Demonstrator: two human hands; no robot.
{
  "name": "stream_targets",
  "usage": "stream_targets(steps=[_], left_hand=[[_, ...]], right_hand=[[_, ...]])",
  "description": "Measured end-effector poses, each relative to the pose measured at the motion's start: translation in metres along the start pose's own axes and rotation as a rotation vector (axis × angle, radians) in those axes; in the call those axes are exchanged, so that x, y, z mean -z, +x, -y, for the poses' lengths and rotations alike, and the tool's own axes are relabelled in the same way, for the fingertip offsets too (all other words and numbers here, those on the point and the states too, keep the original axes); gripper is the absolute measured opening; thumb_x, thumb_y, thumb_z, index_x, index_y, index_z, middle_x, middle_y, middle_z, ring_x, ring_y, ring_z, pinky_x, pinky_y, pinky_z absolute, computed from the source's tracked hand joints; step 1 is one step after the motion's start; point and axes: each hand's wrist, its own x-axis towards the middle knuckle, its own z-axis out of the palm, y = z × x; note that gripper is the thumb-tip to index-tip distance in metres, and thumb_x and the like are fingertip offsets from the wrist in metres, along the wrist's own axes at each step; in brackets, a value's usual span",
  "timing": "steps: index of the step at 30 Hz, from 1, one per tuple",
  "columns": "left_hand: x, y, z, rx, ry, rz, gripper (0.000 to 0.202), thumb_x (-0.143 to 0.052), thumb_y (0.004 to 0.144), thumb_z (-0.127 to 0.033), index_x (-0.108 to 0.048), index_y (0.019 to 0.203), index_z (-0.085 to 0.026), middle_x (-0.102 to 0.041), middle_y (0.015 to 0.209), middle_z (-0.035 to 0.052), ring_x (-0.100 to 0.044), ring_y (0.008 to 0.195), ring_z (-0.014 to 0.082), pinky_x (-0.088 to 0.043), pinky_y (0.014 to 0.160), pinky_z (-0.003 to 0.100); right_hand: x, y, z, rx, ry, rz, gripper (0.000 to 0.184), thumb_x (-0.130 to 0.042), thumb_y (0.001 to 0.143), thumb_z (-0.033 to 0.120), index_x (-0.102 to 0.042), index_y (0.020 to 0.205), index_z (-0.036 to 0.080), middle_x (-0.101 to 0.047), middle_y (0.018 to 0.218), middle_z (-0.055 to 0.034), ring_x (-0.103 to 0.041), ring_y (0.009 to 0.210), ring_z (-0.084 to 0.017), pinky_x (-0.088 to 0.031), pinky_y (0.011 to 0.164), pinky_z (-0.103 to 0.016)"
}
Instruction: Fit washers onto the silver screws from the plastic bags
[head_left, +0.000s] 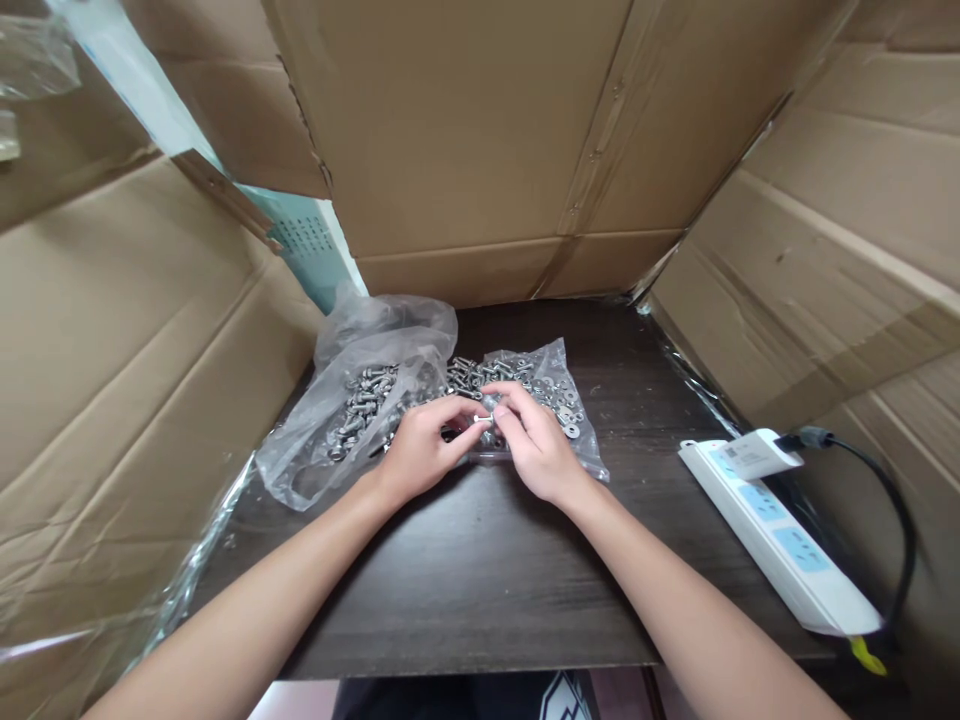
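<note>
A single bolt (484, 419) is being held up at the centre, just above the near edge of the hardware, and it is shared by both hands. It is pinched between thumb and forefinger of the left hand (427, 443), and its other end is gripped by the fingertips of the right hand (541, 446). Whether anything else is tucked under the curled fingers cannot be told.

For work this small, the shank is best kept level and steadied by one hand, while only light fingertip turning is done by the other; the wrists are best kept low, so that a slip would be caught by the bags.

Now the count: two hands, one held bolt, and what look like two clear bags, the left bag (289, 470) and the right bag (587, 440). Loose bolts (366, 402) and washers (571, 431) are heaped too thickly to be counted. One power strip (757, 530) is seen at the right, with one adapter (750, 456) plugged in.
</note>
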Motion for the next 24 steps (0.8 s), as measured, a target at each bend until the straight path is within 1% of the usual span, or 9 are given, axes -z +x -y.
stream_targets(steps=[2,4,8,11,13,14,16,19,24], left_hand=[[0.0004,0.0004,0.0,0.005,0.008,-0.004,0.007,-0.069,0.093,-0.018,-0.072,0.099,-0.017,-0.077,0.09,0.0024,-0.068,0.069,0.0124,-0.055,0.069,0.022],[0.0007,0.0006,-0.0001,0.003,0.017,-0.003,0.008,-0.069,0.093,-0.018,-0.072,0.099,-0.017,-0.077,0.09,0.0024,-0.068,0.069,0.0125,-0.055,0.069,0.022],[0.0004,0.0002,-0.0007,-0.006,0.012,0.015,0.008,-0.069,0.093,-0.018,-0.073,0.1,-0.017,-0.077,0.089,0.0015,-0.068,0.067,0.0118,-0.054,0.068,0.021],[0.0,-0.0003,-0.0009,0.007,0.017,0.011,0.009,-0.07,0.092,-0.017,-0.073,0.101,-0.018,-0.078,0.088,0.0005,-0.069,0.065,0.0111,-0.054,0.066,0.02],[0.0,-0.0006,-0.0006,0.013,0.031,0.002,0.01,-0.07,0.092,-0.017,-0.073,0.101,-0.018,-0.078,0.088,0.0,-0.069,0.065,0.011,-0.055,0.066,0.019],[0.0001,-0.0006,-0.0003,0.015,0.038,-0.002,0.01,-0.07,0.092,-0.017,-0.074,0.101,-0.018,-0.079,0.088,-0.0002,-0.069,0.065,0.0111,-0.055,0.067,0.019],[0.0003,-0.0006,0.0003,0.02,0.045,-0.008,0.01,-0.07,0.092,-0.018,-0.074,0.101,-0.019,-0.079,0.089,-0.0002,-0.07,0.066,0.0111,-0.055,0.068,0.02],[0.0008,-0.0001,0.0009,0.022,0.045,-0.007,0.01,-0.07,0.092,-0.019,-0.074,0.101,-0.018,-0.079,0.09,0.0003,-0.071,0.066,0.0114,-0.056,0.067,0.019],[0.0008,0.0001,0.0009,0.023,0.07,-0.015,0.011,-0.069,0.093,-0.021,-0.075,0.101,-0.018,-0.079,0.086,0.0008,-0.071,0.064,0.0121,-0.057,0.065,0.02]], right_hand=[[0.0,0.0001,-0.0007,0.042,0.005,-0.004,0.028,-0.044,0.098,0.022,-0.058,0.122,0.021,-0.061,0.085,-0.0007,-0.06,0.079,-0.018,-0.046,0.075,-0.032],[-0.0004,0.0001,-0.0019,0.07,-0.007,-0.003,0.029,-0.043,0.098,0.021,-0.058,0.123,0.02,-0.061,0.084,-0.0003,-0.059,0.076,-0.017,-0.046,0.074,-0.031],[-0.0023,-0.0003,-0.0023,0.03,-0.065,-0.011,0.03,-0.039,0.102,0.025,-0.058,0.125,0.021,-0.061,0.076,0.0008,-0.057,0.067,-0.017,-0.044,0.068,-0.032],[-0.0029,0.0002,-0.0004,0.031,-0.082,-0.049,0.028,-0.038,0.103,0.027,-0.061,0.12,0.021,-0.069,0.092,-0.0041,-0.063,0.077,-0.019,-0.046,0.073,-0.033],[-0.0023,0.0006,0.001,0.035,-0.073,-0.067,0.028,-0.037,0.104,0.027,-0.062,0.116,0.021,-0.071,0.102,-0.0063,-0.065,0.085,-0.02,-0.047,0.078,-0.033],[-0.0018,0.0006,0.0014,0.028,-0.067,-0.069,0.029,-0.037,0.104,0.027,-0.062,0.116,0.021,-0.071,0.102,-0.0063,-0.065,0.086,-0.02,-0.047,0.079,-0.034],[-0.0009,0.0001,0.0014,0.01,-0.06,-0.06,0.028,-0.039,0.103,0.027,-0.062,0.118,0.021,-0.069,0.094,-0.0048,-0.064,0.086,-0.02,-0.047,0.079,-0.034],[-0.0009,-0.0008,-0.0002,0.047,-0.059,-0.036,0.027,-0.044,0.099,0.023,-0.06,0.121,0.021,-0.064,0.085,-0.0025,-0.063,0.085,-0.02,-0.048,0.079,-0.034],[-0.0032,-0.0009,-0.001,0.074,-0.09,-0.05,0.026,-0.043,0.102,0.026,-0.06,0.12,0.02,-0.068,0.094,-0.0056,-0.063,0.084,-0.02,-0.048,0.078,-0.034]])
